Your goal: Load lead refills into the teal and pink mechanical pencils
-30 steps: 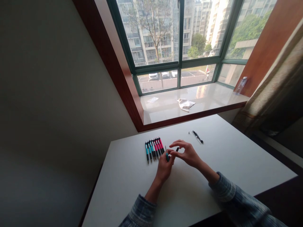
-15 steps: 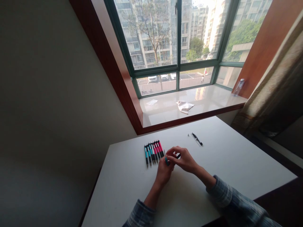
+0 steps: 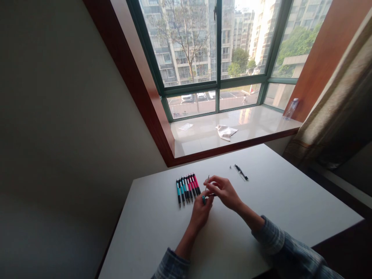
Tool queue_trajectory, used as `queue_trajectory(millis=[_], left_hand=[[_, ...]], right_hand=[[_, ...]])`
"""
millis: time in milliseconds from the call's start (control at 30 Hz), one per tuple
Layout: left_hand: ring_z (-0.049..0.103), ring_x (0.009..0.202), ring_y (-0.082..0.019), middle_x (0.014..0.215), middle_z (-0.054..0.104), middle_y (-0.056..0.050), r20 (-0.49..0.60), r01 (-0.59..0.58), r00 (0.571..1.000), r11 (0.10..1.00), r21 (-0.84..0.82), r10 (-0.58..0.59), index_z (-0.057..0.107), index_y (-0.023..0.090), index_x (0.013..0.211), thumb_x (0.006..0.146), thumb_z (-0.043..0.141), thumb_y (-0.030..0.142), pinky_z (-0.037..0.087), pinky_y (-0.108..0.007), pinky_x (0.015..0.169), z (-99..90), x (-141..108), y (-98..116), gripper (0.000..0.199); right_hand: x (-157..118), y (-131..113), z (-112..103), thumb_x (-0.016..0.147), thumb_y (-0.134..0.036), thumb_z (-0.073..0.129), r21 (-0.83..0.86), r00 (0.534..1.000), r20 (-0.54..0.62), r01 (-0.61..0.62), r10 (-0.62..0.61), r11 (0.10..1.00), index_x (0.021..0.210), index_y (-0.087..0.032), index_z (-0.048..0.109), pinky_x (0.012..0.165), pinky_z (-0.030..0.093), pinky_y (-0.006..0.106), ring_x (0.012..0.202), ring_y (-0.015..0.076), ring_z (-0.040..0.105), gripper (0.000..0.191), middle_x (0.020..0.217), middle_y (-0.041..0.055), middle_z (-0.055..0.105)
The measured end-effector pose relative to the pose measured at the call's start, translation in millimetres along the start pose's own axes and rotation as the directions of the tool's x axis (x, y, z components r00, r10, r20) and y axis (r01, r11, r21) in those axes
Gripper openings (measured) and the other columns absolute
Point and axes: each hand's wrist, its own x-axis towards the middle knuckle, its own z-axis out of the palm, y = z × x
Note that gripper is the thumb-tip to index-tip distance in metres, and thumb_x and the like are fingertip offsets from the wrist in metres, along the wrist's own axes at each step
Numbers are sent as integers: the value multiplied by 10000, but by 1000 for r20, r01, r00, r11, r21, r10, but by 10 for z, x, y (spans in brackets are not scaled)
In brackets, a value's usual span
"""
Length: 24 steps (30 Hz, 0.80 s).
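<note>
My left hand (image 3: 200, 213) is closed around a teal pen barrel (image 3: 204, 200), its end showing above the fist. My right hand (image 3: 228, 193) pinches a thin pen refill (image 3: 207, 181) between its fingertips, just above the barrel. A dark piece (image 3: 213, 195) shows between the two hands; its kind I cannot make out. Beside my left hand several click pens (image 3: 186, 189) with black grips lie in a row, teal ones at the left and pinkish red ones at the right.
Beyond my right hand lie a black pen part (image 3: 241, 171), a thin clear strip and a tiny piece (image 3: 230, 167) on the white table (image 3: 157, 232). A cloth (image 3: 226, 132) and a plastic bottle (image 3: 291, 109) are on the window sill (image 3: 200, 143).
The refill, which was standing at the barrel's end, is now higher and apart from the barrel, held in my right fingertips. My left hand has stayed about where it was.
</note>
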Motion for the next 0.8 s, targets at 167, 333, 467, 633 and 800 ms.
queue_trajectory(millis=[167,333,467,633,800], left_hand=[[331,481,-83,542,396,72,-65,93,993,992,-87,-99,612,169,790,855,614,463,211,-199,472,-21,38,-22,302],[349,448,-70,547,385,69,-193,95,972,976,-197,-133,456,199,653,856,563,481,221,-196,444,-49,53,-29,364],[298,400,-61,490,335,81,-224,88,968,988,-129,-115,377,215,598,877,582,597,199,-212,423,-53,37,-2,516],[371,458,-93,509,412,54,-148,41,989,996,80,-29,503,192,651,887,578,680,266,-229,469,-48,23,-16,547],[400,500,-115,533,445,34,-160,10,987,984,177,19,504,195,646,926,521,668,299,-239,502,-56,15,-78,550]], right_hand=[[128,-65,-256,882,-483,719,166,974,-225,26,12,986,925,-220,686,880,536,358,983,228,683,268,981,60,745],[24,229,-403,842,-517,754,53,985,-161,-59,67,997,934,-192,704,789,540,343,855,215,684,341,909,65,739],[-161,490,-307,873,-487,723,-52,992,-59,-117,114,992,957,-177,743,695,526,310,761,190,673,321,882,57,746],[-264,565,-190,846,-452,750,-98,985,80,-144,152,985,936,-187,799,761,564,342,810,235,734,284,883,69,799],[-268,535,-175,821,-456,768,-119,981,96,-156,168,981,935,-196,817,785,584,375,832,266,750,289,892,75,810]])
